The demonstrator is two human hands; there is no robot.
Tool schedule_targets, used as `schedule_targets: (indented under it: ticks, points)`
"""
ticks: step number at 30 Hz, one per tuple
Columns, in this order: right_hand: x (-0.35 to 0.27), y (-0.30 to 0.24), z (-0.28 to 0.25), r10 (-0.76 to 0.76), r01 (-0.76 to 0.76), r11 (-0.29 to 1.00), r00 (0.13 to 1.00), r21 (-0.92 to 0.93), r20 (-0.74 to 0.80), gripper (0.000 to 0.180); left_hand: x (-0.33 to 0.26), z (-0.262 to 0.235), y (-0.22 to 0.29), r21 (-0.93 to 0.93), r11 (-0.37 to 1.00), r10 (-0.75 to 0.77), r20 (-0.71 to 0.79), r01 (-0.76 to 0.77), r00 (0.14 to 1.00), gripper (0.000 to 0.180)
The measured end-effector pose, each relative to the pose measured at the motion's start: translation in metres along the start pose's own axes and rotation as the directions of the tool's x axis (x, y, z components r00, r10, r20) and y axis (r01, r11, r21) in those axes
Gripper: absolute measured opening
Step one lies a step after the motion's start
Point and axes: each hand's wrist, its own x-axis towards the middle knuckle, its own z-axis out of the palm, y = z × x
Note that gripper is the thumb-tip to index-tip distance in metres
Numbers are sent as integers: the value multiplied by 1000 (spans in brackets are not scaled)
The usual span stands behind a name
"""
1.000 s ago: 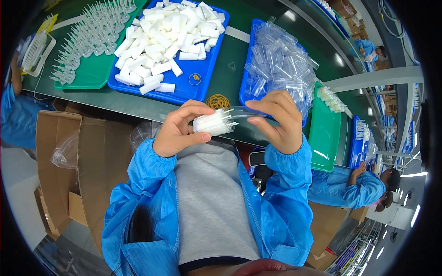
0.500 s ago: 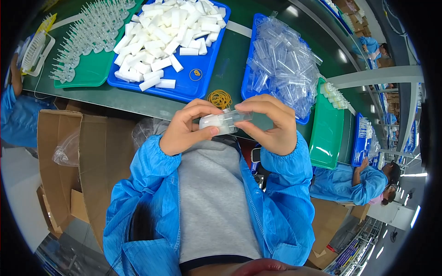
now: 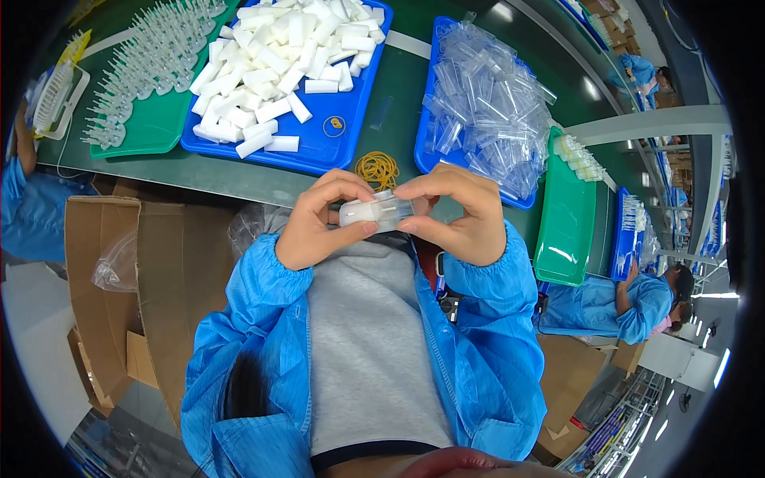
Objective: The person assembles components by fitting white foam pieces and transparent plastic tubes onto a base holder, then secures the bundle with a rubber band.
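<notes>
Bright light, glare on the right-hand green tray (image 3: 564, 227), edges fisheye-bent, corners black.

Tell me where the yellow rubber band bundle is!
In the head view, the bundle lies above centre on the green table, between the blue tray of white blocks and the blue tray of clear plastic.

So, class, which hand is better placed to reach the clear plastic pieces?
Probably the right hand: it is nearer the clear plastic pieces, though pinching the clear end of the held item. The left hand, at its white end, is farther.
</notes>
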Motion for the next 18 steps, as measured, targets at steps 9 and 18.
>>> schedule_targets:
  ticks: [9,18]
  points:
    - [-7,1,-10,69,-70,996,997,-48,-21,24,-1,-1,0,-40,999,0,0,0,1000,27]
    - [-3,1,-16,-8,10,999,999,-39,38,18,-1,-3,-3,-5,999,40,-7,-40,999,28]
